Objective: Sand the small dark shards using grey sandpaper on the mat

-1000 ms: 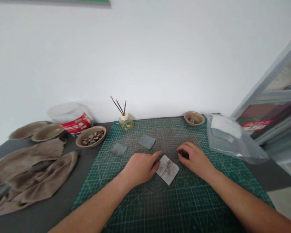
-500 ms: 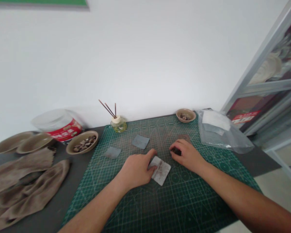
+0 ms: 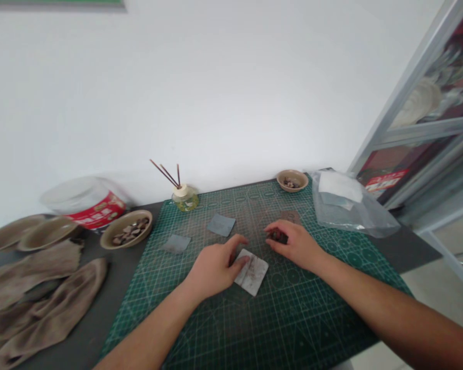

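A whitish square pad (image 3: 254,278) with dark smudges lies on the green cutting mat (image 3: 231,334). My left hand (image 3: 213,268) reaches over its left edge, thumb resting on the pad's upper left corner. The index finger is stretched out and raised above the mat, apart from the thumb. Right of the pad, my right hand (image 3: 295,243) is curled low over the mat, a small dark piece (image 3: 280,236) in its fingers. The piece's kind is unclear, being mostly covered. Two grey sandpaper squares (image 3: 221,225) lie beyond my left hand, and a brownish sheet (image 3: 290,216) is behind my right.
At the left stand a bowl of brown chips (image 3: 130,232), a red-labelled plastic tub (image 3: 88,203) and brown cloth (image 3: 61,313). A reed diffuser (image 3: 185,199), a small bowl (image 3: 292,181) and a clear plastic bag (image 3: 370,218) line the back, near the wall.
My left index finger has lifted away from the pad's far edge, while the thumb stays on the pad. My right fingers have loosened slightly around the dark piece. The view has shifted a little.
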The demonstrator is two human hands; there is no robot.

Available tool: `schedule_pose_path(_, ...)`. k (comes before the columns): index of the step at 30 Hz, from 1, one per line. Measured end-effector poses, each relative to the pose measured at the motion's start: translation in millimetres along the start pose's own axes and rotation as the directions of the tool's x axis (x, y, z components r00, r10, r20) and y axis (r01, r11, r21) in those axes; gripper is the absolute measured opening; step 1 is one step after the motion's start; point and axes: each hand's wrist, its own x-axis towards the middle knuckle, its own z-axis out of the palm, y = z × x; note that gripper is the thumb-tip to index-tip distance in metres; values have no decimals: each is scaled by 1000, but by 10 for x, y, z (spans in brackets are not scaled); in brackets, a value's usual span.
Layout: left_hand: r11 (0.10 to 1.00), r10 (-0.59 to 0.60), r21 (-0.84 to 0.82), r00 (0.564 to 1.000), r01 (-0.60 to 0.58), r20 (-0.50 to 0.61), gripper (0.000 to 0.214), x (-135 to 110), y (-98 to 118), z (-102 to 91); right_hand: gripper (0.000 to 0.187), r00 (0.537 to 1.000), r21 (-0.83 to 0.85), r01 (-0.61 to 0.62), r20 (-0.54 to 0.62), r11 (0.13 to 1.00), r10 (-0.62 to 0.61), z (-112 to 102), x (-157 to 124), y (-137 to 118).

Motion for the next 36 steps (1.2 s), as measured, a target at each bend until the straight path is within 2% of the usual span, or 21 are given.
schedule_pose_path(2, 993, -14, -120, 999, 11, -28, 38, 12, -17, 0, 29, 999, 143, -46, 18, 989, 44, 5, -17, -66)
schedule_pose_path(6, 939, 35, -340, 998, -48, -44, 38, 7, -33, 13, 39, 991, 370, -127, 92, 921, 100, 54, -23, -275)
schedule_pose_path(12, 840, 34, -531, 988, -110, -151, 28, -25, -47, 25, 45, 979, 580, -194, 171, 791, 115, 234, 103, -460)
schedule_pose_path(14, 824, 13, -553, 980, -123, -198, 24, -15, -87, 15, 51, 980, 534, -191, 152, 824, 129, 279, 128, -453)
schedule_pose_path(15, 819, -15, -561, 974, -119, -228, 22, -5, -116, 7, 55, 982, 446, -179, 137, 877, 130, 293, 127, -445)
schedule_pose_path(17, 816, -90, -570, 954, -95, -287, 19, 24, -186, -15, 63, 985, 156, -138, 124, 978, 119, 305, 100, -430)
schedule_pose_path(19, 810, -138, -580, 933, -87, -333, 20, 55, -260, -42, 67, 983, -128, -98, 142, 987, 116, 311, 56, -426)
schedule_pose_path(21, 803, -151, -587, 920, -99, -361, 19, 81, -324, -69, 62, 973, -258, -99, 175, 961, 148, 324, 22, -435)
schedule_pose_path(25, 805, -161, -584, 906, -109, -391, 19, 103, -397, -101, 46, 946, -266, -167, 228, 949, 230, 374, 37, -450)
schedule_pose_path(30, 801, -154, -587, 908, -115, -389, 20, 93, -433, -99, 40, 949, -143, -225, 191, 964, 250, 352, 134, -483)
schedule_pose_path(34, 791, -134, -595, 909, -141, -394, 19, 91, -445, -97, 22, 970, 0, -151, 192, 989, 148, 106, 217, -638)
schedule_pose_path(36, 790, -144, -598, 905, -139, -400, 19, 92, -443, -99, 17, 989, -11, -74, 126, 997, 74, -47, 257, -718)
